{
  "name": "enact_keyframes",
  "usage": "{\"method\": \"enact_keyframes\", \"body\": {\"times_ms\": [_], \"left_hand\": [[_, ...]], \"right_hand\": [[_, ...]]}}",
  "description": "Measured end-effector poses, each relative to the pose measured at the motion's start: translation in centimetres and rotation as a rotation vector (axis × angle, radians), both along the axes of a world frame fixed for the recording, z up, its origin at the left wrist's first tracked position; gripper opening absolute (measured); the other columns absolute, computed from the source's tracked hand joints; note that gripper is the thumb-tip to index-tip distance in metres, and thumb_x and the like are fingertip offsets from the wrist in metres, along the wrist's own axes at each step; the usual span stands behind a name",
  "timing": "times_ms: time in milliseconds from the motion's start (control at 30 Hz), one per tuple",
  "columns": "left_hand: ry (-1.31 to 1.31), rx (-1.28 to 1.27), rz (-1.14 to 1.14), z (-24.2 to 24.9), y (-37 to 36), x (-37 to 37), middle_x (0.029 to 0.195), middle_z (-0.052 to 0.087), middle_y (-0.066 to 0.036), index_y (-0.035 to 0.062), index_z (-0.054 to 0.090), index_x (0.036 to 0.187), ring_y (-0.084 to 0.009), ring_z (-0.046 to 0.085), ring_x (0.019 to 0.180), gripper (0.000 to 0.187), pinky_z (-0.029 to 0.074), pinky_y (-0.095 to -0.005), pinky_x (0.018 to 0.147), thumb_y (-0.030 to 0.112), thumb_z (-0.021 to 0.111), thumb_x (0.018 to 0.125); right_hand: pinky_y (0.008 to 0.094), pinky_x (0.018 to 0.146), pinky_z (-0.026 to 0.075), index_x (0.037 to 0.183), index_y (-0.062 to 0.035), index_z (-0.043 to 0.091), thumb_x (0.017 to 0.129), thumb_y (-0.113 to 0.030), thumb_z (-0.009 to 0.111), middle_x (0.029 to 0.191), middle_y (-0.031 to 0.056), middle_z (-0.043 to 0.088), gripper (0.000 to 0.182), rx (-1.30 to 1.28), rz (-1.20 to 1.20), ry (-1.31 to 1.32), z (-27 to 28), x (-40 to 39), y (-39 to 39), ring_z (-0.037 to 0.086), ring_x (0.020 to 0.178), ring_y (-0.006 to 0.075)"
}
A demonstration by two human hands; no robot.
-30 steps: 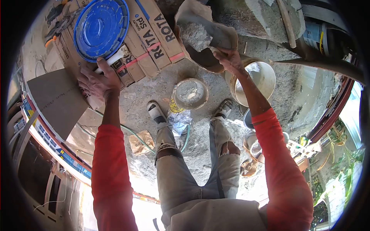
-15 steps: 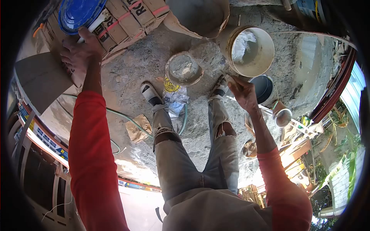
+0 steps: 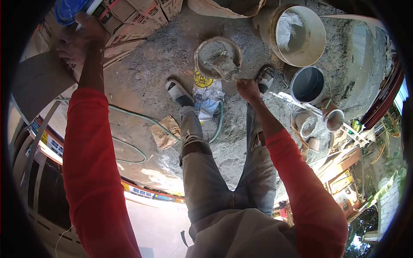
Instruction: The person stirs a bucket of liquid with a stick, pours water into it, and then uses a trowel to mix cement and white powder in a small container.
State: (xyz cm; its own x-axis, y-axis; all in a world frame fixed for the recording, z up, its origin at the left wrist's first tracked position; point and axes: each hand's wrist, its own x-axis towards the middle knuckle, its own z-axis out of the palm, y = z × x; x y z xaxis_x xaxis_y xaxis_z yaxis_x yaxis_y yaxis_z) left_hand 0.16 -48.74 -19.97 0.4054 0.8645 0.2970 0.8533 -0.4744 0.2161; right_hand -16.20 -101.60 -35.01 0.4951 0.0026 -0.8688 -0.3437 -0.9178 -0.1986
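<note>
My right hand [image 3: 248,90] is closed around the handle of a trowel whose blade is loaded with wet grey mortar [image 3: 226,69]. The blade sits over the near right rim of a round mortar bucket [image 3: 199,64], partly hiding its contents. At upper left, my left hand [image 3: 81,41] is closed, its thumb against a white rod [image 3: 94,6]; the fingers' far side is hidden. Beside that hand are a blue round lid-like thing [image 3: 69,12] and a large grey panel [image 3: 41,86].
Stacked cardboard boxes [image 3: 129,17] stand at upper left. To the right are a large whitish bucket [image 3: 316,43], a dark bucket of liquid [image 3: 307,84] and smaller containers. A green hose [image 3: 146,116], a paper bag [image 3: 166,132] and a plastic bag [image 3: 208,96] lie around my feet.
My right hand has moved left and slightly down to the mortar bucket, and mortar on the trowel now shows at its rim. My left hand stays by the boxes; the whole view has shifted.
</note>
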Motion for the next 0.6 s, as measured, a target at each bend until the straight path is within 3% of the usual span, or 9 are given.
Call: {"method": "enact_keyframes", "body": {"times_ms": [100, 200, 300, 367, 467, 600], "left_hand": [[0.017, 0.004, -0.003, 0.1, -0.1, 0.2, 0.143, 0.056, -0.02, 0.008, 0.065, 0.135, -0.0384, 0.047, 0.141, 0.075, 0.038, -0.054, 0.118, 0.065, 0.053, 0.089], [0.034, 0.02, -0.008, -0.5, 0.2, 0.1, 0.141, 0.055, -0.02, 0.0071, 0.064, 0.134, -0.0391, 0.047, 0.14, 0.075, 0.039, -0.0546, 0.117, 0.067, 0.054, 0.089], [0.034, 0.038, -0.022, -0.6, 0.8, -0.2, 0.142, 0.055, -0.02, 0.0081, 0.065, 0.134, -0.0394, 0.048, 0.139, 0.076, 0.038, -0.0547, 0.117, 0.068, 0.056, 0.089], [-0.001, 0.026, -0.018, -1.2, 1.3, -0.1, 0.145, 0.056, -0.018, 0.0138, 0.069, 0.136, -0.0382, 0.046, 0.141, 0.074, 0.036, -0.0534, 0.119, 0.068, 0.058, 0.087], [-0.014, 0.035, -0.017, -1.7, 1.4, -0.2, 0.146, 0.056, -0.019, 0.0114, 0.068, 0.137, -0.0393, 0.046, 0.141, 0.078, 0.035, -0.0544, 0.119, 0.07, 0.056, 0.087], [0.021, 0.031, -0.015, -1.3, 1.3, 0.0, 0.145, 0.056, -0.02, 0.0093, 0.065, 0.139, -0.0404, 0.046, 0.142, 0.079, 0.035, -0.0555, 0.12, 0.069, 0.055, 0.088]], "right_hand": [[0.0564, 0.103, 0.054, 0.116, -0.0101, 0.08, 0.094, -0.035, 0.058, 0.118, 0.0291, 0.075, 0.04, -0.097, 0.108, -0.001, 1.7, 1.1, 3.9, 0.071, 0.113, 0.0485], [0.0573, 0.098, 0.056, 0.124, -0.0131, 0.078, 0.091, -0.035, 0.063, 0.12, 0.0275, 0.075, 0.042, -0.208, 0.005, -0.07, 1.9, 0.3, 5.3, 0.071, 0.108, 0.0509], [0.0573, 0.093, 0.058, 0.13, -0.0117, 0.074, 0.088, -0.027, 0.065, 0.124, 0.029, 0.071, 0.045, -0.147, 0.15, -0.083, 5.0, 0.9, 5.9, 0.073, 0.106, 0.0498], [0.0567, 0.088, 0.059, 0.125, -0.0101, 0.074, 0.086, -0.023, 0.067, 0.118, 0.0266, 0.07, 0.042, -0.152, 0.289, -0.2, 6.4, 1.2, 6.0, 0.073, 0.103, 0.0487], [0.0542, 0.079, 0.06, 0.116, -0.0099, 0.075, 0.084, -0.015, 0.069, 0.107, 0.022, 0.068, 0.033, -0.114, 0.474, -0.399, 6.6, 2.3, 6.7, 0.074, 0.095, 0.0442], [0.0469, 0.074, 0.061, 0.107, -0.0096, 0.079, 0.086, -0.014, 0.072, 0.101, 0.0165, 0.068, 0.023, -0.073, 0.8, -0.604, 1.8, 4.3, 8.8, 0.073, 0.093, 0.0358]]}}
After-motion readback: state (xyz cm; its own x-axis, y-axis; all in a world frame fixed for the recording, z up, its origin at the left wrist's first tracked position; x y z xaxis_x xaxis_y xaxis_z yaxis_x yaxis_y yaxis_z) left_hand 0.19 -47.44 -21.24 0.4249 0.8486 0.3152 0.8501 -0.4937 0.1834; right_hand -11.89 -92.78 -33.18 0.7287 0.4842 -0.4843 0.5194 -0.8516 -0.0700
